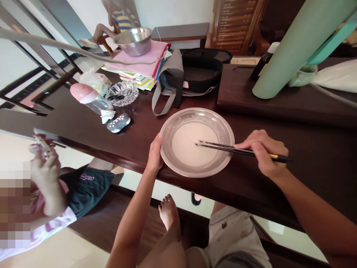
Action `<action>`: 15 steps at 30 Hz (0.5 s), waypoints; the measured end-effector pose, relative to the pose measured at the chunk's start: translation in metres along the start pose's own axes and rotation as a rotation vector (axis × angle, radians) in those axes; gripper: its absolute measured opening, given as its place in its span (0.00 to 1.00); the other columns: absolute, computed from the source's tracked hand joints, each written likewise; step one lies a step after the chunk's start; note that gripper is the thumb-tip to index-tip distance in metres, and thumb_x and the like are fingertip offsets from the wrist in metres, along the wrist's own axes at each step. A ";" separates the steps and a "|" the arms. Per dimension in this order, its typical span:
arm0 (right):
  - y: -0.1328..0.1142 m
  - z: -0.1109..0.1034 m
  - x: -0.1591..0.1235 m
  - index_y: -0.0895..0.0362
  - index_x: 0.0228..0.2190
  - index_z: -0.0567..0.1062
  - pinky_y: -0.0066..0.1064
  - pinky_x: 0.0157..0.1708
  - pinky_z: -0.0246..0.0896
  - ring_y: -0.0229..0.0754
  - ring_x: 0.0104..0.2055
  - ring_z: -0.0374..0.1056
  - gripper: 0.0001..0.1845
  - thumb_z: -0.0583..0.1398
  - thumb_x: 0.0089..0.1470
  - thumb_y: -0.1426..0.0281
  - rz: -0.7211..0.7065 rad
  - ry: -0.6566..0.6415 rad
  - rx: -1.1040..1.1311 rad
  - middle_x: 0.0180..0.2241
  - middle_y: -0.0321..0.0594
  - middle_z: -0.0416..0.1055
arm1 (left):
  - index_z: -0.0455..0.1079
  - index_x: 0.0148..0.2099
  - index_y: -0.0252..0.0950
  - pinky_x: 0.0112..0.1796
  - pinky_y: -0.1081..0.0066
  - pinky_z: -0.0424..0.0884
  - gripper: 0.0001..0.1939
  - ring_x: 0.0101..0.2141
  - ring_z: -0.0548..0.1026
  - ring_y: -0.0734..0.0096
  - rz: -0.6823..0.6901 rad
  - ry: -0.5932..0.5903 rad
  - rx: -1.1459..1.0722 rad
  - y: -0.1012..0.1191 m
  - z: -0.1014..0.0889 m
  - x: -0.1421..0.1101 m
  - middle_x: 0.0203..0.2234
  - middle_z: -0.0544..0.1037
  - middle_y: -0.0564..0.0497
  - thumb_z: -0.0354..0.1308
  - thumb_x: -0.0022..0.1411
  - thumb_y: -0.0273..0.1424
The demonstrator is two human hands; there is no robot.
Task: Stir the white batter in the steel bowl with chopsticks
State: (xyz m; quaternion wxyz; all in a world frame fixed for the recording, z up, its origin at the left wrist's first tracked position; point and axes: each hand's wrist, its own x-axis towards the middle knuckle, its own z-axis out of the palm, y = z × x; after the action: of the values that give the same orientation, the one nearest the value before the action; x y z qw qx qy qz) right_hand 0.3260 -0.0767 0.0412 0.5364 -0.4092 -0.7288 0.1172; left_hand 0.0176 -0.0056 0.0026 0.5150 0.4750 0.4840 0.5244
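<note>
A round metal bowl of milky white liquid sits near the front edge of the dark wooden table. Gripping its left side is my left hand, the fingers partly hidden behind the rim. My right hand, to the right of the bowl, is closed around a pair of black chopsticks with a gold band near the back end. They slant over the right rim, and their tips, close together, reach the liquid near the middle of the bowl.
Behind the bowl lies a black and grey bag. Left of it are a glass ashtray, a pink-topped bottle and stacked books under another metal bowl. A green cylinder stands right. Another person's hand is at left.
</note>
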 end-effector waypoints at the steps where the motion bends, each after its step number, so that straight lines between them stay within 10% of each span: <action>1: 0.000 0.000 0.000 0.50 0.34 0.80 0.43 0.32 0.59 0.43 0.26 0.69 0.15 0.54 0.63 0.73 -0.003 0.028 0.045 0.28 0.36 0.80 | 0.78 0.50 0.36 0.52 0.62 0.71 0.20 0.52 0.75 0.54 0.002 0.002 0.009 0.001 0.000 0.000 0.47 0.82 0.46 0.57 0.65 0.44; 7: -0.005 0.005 0.000 0.50 0.38 0.79 0.42 0.36 0.62 0.43 0.33 0.73 0.10 0.58 0.61 0.72 0.018 -0.209 -0.049 0.35 0.36 0.82 | 0.78 0.51 0.36 0.53 0.62 0.71 0.20 0.53 0.75 0.54 0.014 0.005 0.008 -0.001 -0.001 0.001 0.48 0.81 0.47 0.56 0.65 0.43; 15: 0.000 0.001 -0.003 0.50 0.31 0.79 0.44 0.32 0.61 0.44 0.26 0.70 0.15 0.54 0.64 0.70 0.045 -0.019 0.061 0.27 0.37 0.80 | 0.78 0.51 0.37 0.52 0.63 0.71 0.20 0.53 0.75 0.54 0.006 0.005 -0.010 -0.004 -0.002 0.001 0.48 0.82 0.47 0.57 0.65 0.43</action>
State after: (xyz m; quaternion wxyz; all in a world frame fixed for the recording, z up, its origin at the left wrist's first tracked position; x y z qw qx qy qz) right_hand 0.3253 -0.0782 0.0387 0.5388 -0.4077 -0.7207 0.1551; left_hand 0.0163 -0.0048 -0.0015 0.5144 0.4726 0.4814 0.5294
